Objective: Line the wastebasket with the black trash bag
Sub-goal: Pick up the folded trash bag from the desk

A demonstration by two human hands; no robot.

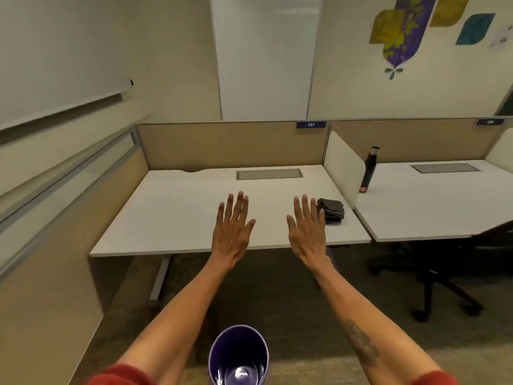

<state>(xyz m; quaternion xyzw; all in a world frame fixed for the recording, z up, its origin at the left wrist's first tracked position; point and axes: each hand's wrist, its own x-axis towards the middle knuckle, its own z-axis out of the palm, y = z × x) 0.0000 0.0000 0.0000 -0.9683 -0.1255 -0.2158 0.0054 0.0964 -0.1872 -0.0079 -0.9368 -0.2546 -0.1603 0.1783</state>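
1. A white desk stands in a beige-partitioned cubicle, with carpet below.
2. The folded black trash bag lies near the desk's right edge, just beside the right hand.
3. The left hand and the right are spread flat, holding nothing.
4. The purple wastebasket stands unlined on the floor between the forearms.
5. A dark bottle stands on the neighbouring desk.

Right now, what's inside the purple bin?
The bin looks empty: only a shiny bare bottom shows, with no liner in it. The picture's lower edge cuts off its near side. The folded black bag lies on the desk.
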